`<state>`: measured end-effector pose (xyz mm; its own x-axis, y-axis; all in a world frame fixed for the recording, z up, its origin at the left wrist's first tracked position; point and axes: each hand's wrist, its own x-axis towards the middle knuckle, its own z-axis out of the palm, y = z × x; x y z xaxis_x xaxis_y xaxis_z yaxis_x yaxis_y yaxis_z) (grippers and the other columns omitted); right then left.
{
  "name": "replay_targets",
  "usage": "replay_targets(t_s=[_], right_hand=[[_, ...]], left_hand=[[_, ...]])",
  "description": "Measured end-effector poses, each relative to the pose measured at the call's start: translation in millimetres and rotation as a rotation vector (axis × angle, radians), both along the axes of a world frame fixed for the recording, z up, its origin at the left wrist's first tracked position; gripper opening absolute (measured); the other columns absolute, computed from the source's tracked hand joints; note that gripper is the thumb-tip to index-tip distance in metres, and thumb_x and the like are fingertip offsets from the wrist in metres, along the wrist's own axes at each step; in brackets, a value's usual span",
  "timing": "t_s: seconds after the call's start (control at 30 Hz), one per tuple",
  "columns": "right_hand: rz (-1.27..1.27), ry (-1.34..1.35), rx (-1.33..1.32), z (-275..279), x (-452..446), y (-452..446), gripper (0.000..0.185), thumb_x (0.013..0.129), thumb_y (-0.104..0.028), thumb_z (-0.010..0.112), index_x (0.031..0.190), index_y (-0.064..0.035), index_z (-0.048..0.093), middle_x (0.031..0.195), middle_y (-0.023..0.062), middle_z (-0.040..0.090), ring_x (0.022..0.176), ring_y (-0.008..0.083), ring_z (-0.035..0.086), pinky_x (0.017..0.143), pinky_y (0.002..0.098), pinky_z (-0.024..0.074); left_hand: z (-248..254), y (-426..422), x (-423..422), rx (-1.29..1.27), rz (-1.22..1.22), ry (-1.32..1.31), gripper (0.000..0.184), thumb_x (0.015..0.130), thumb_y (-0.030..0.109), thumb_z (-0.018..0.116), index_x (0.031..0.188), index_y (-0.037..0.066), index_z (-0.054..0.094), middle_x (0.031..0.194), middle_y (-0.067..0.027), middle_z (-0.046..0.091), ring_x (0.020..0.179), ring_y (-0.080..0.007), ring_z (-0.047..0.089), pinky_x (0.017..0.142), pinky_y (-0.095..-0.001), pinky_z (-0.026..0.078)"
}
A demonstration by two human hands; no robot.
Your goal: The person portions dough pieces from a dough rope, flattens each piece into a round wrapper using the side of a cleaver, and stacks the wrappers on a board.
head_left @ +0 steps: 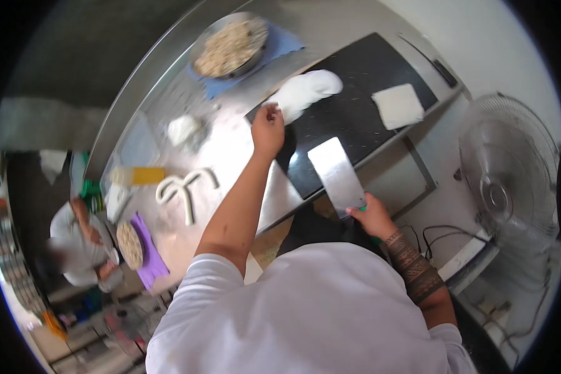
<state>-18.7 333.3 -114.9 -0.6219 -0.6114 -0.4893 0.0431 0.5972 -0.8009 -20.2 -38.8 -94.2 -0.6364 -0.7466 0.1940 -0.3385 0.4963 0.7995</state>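
My right hand [374, 215] is wrapped round the green handle of a cleaver [336, 171] with a broad metal blade. The blade is held in front of my body, by the near edge of a black board [355, 81]. My left hand [268, 134] is over the board's left end, its fingers loosely bent and apart with nothing seen in them. Just beyond those fingers lies a smooth white mass that looks like dough [305, 90]; whether they touch it I cannot tell. A white square, perhaps a folded cloth [399, 106], lies at the board's right side.
A bowl of pale filling [230, 50] stands on a blue cloth at the back. Dough strips [187, 193], a yellow bottle [146, 176] and a white lump [184, 129] are on the metal table. A fan [508, 168] stands right; a co-worker [84, 243] is left.
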Motion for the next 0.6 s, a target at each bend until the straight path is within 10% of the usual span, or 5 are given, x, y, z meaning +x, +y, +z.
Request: replay_targets(t_s=[0.2, 0.37, 0.6], right_hand=[[0.062, -0.179, -0.008, 24, -4, -45, 0.04, 0.097, -0.023, 0.077, 0.127, -0.0005, 0.062, 0.087, 0.0103, 0.069, 0.049, 0.0129, 0.057, 0.048, 0.0337, 0.0487], [0.519, 0.372, -0.258, 36, 4, -130, 0.039, 0.098, -0.018, 0.073, 0.124, 0.0065, 0.057, 0.097, 0.029, 0.073, 0.099, 0.0525, 0.07, 0.081, 0.0562, 0.055], [0.951, 0.77, -0.049, 95, 36, -274, 0.019, 0.101, -0.012, 0.061, 0.115, -0.0006, 0.056, 0.09, 0.0251, 0.073, 0.087, 0.047, 0.073, 0.077, 0.0571, 0.0564]], left_hand=[[-29, -19, 210, -0.288, 0.406, -0.265, 0.038, 0.09, 0.014, 0.079, 0.124, 0.002, 0.067, 0.121, -0.0183, 0.065, 0.113, -0.037, 0.062, 0.101, -0.0475, 0.05], [-49, -30, 256, -0.183, 0.606, -0.171, 0.073, 0.073, 0.027, 0.097, 0.129, 0.0, 0.059, 0.124, -0.0201, 0.063, 0.116, -0.0399, 0.059, 0.101, -0.0493, 0.048], [-48, -56, 261, -0.096, 0.562, -0.131, 0.031, 0.085, 0.015, 0.086, 0.107, 0.002, 0.07, 0.1, -0.0159, 0.071, 0.086, -0.0306, 0.07, 0.082, -0.0427, 0.057]])
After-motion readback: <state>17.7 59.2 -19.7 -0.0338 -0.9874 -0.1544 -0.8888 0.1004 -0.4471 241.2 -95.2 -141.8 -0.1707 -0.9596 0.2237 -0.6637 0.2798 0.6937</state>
